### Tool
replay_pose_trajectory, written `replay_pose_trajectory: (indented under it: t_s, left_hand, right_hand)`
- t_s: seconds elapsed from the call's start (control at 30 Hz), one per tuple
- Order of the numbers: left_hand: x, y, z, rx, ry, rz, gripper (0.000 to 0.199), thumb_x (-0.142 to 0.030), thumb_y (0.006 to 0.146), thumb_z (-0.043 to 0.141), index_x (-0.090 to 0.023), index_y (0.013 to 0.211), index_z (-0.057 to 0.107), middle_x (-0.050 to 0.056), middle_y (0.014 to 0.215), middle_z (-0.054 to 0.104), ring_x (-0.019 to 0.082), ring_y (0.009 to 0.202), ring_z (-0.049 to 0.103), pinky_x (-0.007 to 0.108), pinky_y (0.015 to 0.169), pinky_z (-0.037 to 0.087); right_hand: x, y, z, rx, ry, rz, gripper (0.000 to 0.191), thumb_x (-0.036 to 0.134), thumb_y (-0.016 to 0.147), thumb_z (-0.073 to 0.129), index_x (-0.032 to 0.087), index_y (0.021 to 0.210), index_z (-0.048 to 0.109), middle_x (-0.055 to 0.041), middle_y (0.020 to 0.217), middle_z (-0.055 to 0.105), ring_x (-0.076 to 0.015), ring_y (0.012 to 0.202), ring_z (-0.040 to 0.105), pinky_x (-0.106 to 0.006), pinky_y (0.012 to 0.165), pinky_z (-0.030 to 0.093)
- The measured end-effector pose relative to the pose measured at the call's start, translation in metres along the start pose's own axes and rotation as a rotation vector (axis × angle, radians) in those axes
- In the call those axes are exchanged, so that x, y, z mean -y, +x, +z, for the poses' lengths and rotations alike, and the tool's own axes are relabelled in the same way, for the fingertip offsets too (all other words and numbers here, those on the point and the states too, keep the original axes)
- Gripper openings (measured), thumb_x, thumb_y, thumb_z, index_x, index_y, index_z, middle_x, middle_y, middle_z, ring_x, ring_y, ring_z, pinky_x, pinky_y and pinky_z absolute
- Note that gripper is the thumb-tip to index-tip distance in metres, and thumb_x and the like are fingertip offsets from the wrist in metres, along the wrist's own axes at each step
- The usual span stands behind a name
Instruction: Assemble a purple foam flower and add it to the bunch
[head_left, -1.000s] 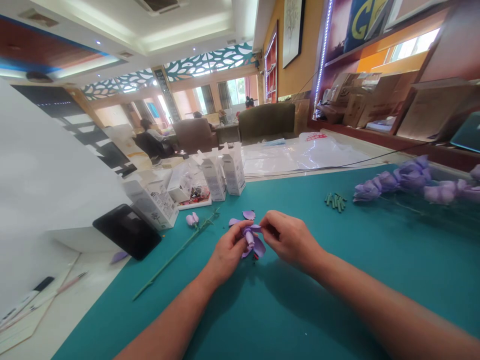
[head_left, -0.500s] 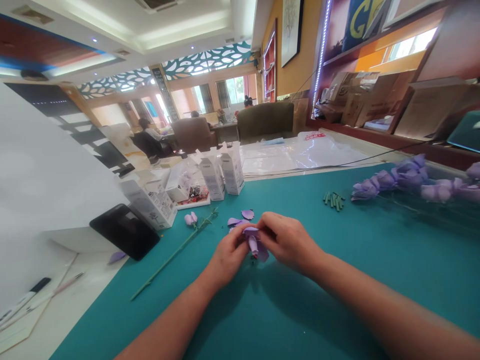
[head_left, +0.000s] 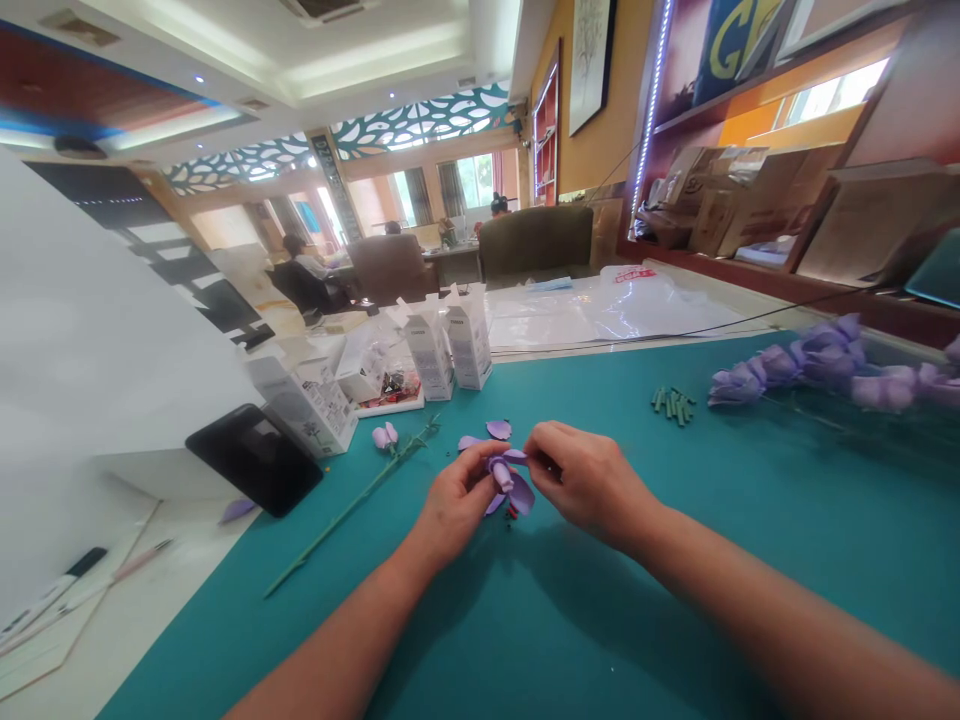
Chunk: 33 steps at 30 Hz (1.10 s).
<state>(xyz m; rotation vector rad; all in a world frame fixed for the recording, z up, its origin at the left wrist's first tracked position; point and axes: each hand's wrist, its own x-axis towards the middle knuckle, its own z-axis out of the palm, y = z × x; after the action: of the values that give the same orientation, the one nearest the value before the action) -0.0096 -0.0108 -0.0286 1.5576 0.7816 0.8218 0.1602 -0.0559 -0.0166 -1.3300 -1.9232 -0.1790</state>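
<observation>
The left hand is pinching a lilac artificial flower between thumb and fingers, just above the green mat; the right hand is clamping one petal at its right edge. The bud is pointing toward the near side, its long axis tilting slightly right. Farther left, white cartons are bearing print too small to read. A far-right panel is showing a yellow "G".

My left hand and my right hand are bare. Both forearms (bare as well) taper toward the wrists.
</observation>
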Motion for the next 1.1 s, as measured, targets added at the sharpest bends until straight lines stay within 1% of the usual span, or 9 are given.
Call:
replay_pose_trajectory:
  t_s: [0.3,0.53,0.63,0.8,0.9,1.0,1.1]
  left_hand:
    - [-0.0030,-0.0013,-0.0001,-0.008,0.133,0.020,0.035,-0.033,0.081,0.056,-0.015,0.111,0.059,0.008,0.098,0.065,0.019,0.088,0.059,0.029,0.076,0.047]
    - [-0.0067,-0.0030,0.0003,-0.007,0.190,0.017,0.037,-0.036,0.080,0.055,-0.016,0.111,0.060,0.008,0.101,0.066,0.021,0.091,0.059,0.029,0.075,0.047]
    - [-0.0071,-0.0032,0.0007,-0.010,0.213,0.022,0.036,-0.036,0.081,0.054,-0.017,0.111,0.060,0.007,0.099,0.066,0.020,0.088,0.059,0.029,0.074,0.046]
    - [-0.0048,-0.0040,0.0004,-0.018,0.258,0.040,0.033,-0.033,0.081,0.054,-0.018,0.110,0.062,0.005,0.092,0.065,0.017,0.077,0.057,0.026,0.069,0.045]
    - [-0.0024,-0.0043,-0.0005,-0.006,0.293,0.049,0.032,-0.033,0.082,0.053,-0.019,0.110,0.062,0.004,0.092,0.066,0.017,0.076,0.057,0.026,0.068,0.044]
    - [-0.0022,-0.0044,-0.0013,0.002,0.329,0.061,0.032,-0.033,0.084,0.052,-0.019,0.111,0.061,0.004,0.095,0.066,0.018,0.080,0.058,0.026,0.070,0.044]
    - [-0.0043,-0.0041,-0.0021,0.020,0.309,0.052,0.034,-0.033,0.084,0.051,-0.018,0.115,0.058,0.005,0.093,0.065,0.017,0.078,0.057,0.026,0.069,0.044]
  right_hand:
    - [-0.0019,-0.0014,0.0016,0.031,-0.036,-0.055,0.015,0.015,0.084,0.040,0.020,0.075,0.051,-0.0006,0.068,0.056,-0.0126,0.059,0.046,-0.024,0.055,0.029]
    - [-0.0022,-0.0015,0.0010,0.031,-0.039,-0.080,0.016,0.015,0.085,0.040,0.020,0.074,0.051,-0.0005,0.068,0.056,-0.0129,0.059,0.046,-0.024,0.056,0.030]
    - [-0.0016,-0.0015,0.0006,0.036,-0.042,-0.089,0.016,0.015,0.085,0.040,0.021,0.074,0.050,-0.0003,0.068,0.055,-0.0131,0.059,0.047,-0.024,0.056,0.030]
    - [0.0006,-0.0019,-0.0002,0.059,-0.038,-0.088,0.016,0.015,0.086,0.042,0.021,0.073,0.050,-0.0005,0.068,0.055,-0.0132,0.059,0.047,-0.024,0.056,0.029]
    - [0.0010,-0.0019,0.0001,0.051,-0.024,-0.085,0.016,0.015,0.085,0.042,0.021,0.073,0.050,-0.0007,0.068,0.056,-0.0134,0.059,0.047,-0.024,0.056,0.029]
    - [0.0010,-0.0004,-0.0002,0.059,0.018,-0.050,0.015,0.014,0.083,0.042,0.021,0.072,0.050,-0.0005,0.068,0.056,-0.0130,0.058,0.047,-0.024,0.055,0.030]
    - [0.0005,0.0024,-0.0021,0.093,0.136,0.086,0.009,0.016,0.080,0.045,0.022,0.076,0.051,0.0025,0.063,0.054,-0.0116,0.054,0.044,-0.022,0.052,0.031]
